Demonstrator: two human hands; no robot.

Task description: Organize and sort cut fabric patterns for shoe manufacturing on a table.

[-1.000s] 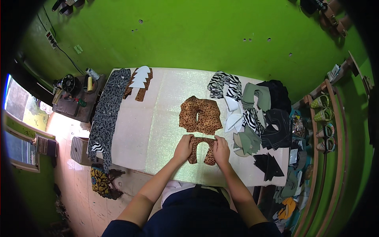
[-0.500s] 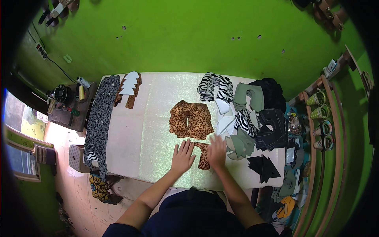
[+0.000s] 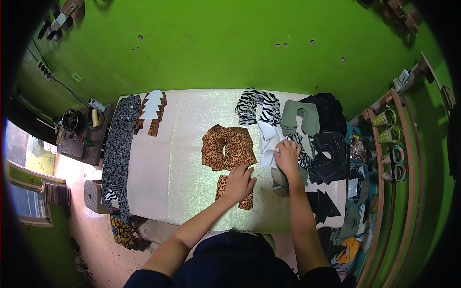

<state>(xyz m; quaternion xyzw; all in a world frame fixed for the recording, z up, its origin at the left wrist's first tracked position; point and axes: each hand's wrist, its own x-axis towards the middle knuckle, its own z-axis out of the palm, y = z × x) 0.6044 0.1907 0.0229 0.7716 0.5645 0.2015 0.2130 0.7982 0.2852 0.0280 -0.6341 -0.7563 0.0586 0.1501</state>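
Left fingers: spread apart and laid flat, palm down, gripping nothing.
Left hand (image 3: 238, 182): presses on the top of the small leopard piece (image 3: 234, 193), a brown spotted fabric cut lying on the near part of the table (image 3: 177, 158).
Right fingers: curled together around the edge of a white piece (image 3: 268, 144); whether they pinch it or only touch it cannot be told.
Right hand (image 3: 287, 156): well forward of the left hand, over the pile of cut cloth at the table's right side.
Leopard stack (image 3: 227, 148): a bigger heap of the same spotted fabric, just beyond the small piece, mid-table, touching neither hand.
Zebra pieces (image 3: 257, 105): black-and-white striped cuts at the far edge, beyond the white piece.
Green cloth (image 3: 300, 117): grey-green cuts right of the zebra pieces, with black cloth (image 3: 331, 144) further right.
Black triangles (image 3: 321, 204): jagged dark cuts at the near right corner.
Patterned strip (image 3: 117, 144): long dark cloth down the table's left edge.
White tree shapes (image 3: 152, 105): jagged white cuts on brown ones, far left corner.
Sewing machine (image 3: 72, 121): on a small stand left of the table.
Shoe rack (image 3: 391, 144): wooden, right of the table, holding green shoes.
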